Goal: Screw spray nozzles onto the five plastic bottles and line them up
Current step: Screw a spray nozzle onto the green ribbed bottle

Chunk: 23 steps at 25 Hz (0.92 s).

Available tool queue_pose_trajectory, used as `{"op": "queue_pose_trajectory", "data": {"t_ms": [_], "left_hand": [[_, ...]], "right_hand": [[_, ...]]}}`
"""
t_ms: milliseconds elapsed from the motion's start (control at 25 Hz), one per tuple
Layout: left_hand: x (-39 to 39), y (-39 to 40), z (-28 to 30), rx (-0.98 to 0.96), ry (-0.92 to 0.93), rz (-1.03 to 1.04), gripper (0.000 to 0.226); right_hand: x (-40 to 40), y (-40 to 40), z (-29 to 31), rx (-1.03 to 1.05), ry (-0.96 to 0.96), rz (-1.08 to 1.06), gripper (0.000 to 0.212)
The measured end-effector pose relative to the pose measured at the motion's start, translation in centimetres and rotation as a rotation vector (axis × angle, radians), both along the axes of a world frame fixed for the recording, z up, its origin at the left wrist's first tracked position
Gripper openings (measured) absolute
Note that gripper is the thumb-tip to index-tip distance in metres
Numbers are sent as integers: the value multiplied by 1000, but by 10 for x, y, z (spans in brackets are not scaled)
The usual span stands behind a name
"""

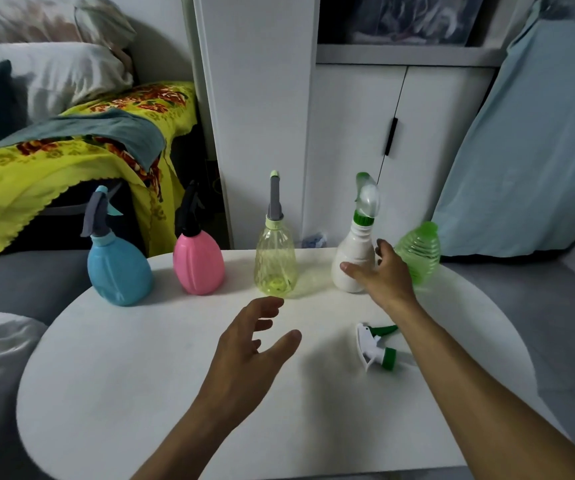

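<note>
The head view looks down on a white round table (140, 393) with both bare arms reaching out over it. The left hand (251, 344) hangs above the middle of the table with its fingers spread apart and a little bent, and it holds nothing. Past its fingertips stands the yellow bottle (275, 261), which is see-through and has a tall grey nozzle on top. Off to the left of that hand stand the pink bottle (198, 263) with a black nozzle and, further left, the blue bottle (118, 270) with a grey nozzle. These three stand upright in a row along the far side of the table. The right hand (384, 271) is reached out further, and it sits between the white bottle (350, 261) and the green bottle (417, 251). Its thumb points at the white bottle and its fingers are open. The fingers are at the side of the green bottle, but I cannot tell if they grip it. The white bottle stands upright just left of this hand and has a clear and green nozzle on it. The green bottle is just right of the hand, tipped over to one side and blurry, and it has no nozzle on top. The loose nozzle (377, 346), white and green, lies flat on the table close to the right forearm, between the two arms.
</note>
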<state>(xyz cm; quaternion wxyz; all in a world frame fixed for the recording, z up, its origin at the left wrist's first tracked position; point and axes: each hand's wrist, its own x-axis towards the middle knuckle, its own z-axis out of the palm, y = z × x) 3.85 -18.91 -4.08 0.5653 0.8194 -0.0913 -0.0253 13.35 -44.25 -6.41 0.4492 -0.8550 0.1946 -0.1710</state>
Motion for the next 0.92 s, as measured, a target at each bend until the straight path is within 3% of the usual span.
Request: {"op": "queue_pose_trajectory", "data": {"t_ms": [80, 160, 280, 360, 440, 520, 720, 920], "left_hand": [[1, 0, 2, -5, -4, -1, 34], [2, -1, 3, -8, -9, -2, 34], [1, -3, 3, -12, -9, 0, 34], [-1, -1, 1, -12, -7, 6, 34], [-1, 1, -1, -7, -8, 11, 34], [2, 4, -5, 4, -14, 23, 34], [6, 3, -10, 28, -17, 37, 34], [2, -7, -2, 32, -66, -9, 35]], "right_hand": [[-6, -17, 10, 29, 149, -77, 72], [-14, -39, 22, 78, 264, -184, 47], [-24, -67, 26, 95, 203, -380, 40], [-21, -82, 14, 41, 88, -465, 59], [-10, -90, 4, 91, -17, -385, 90], [2, -94, -6, 98, -64, -296, 104], [6, -97, -23, 9, -143, -311, 63], [-39, -88, 37, -102, -224, -423, 63]]}}
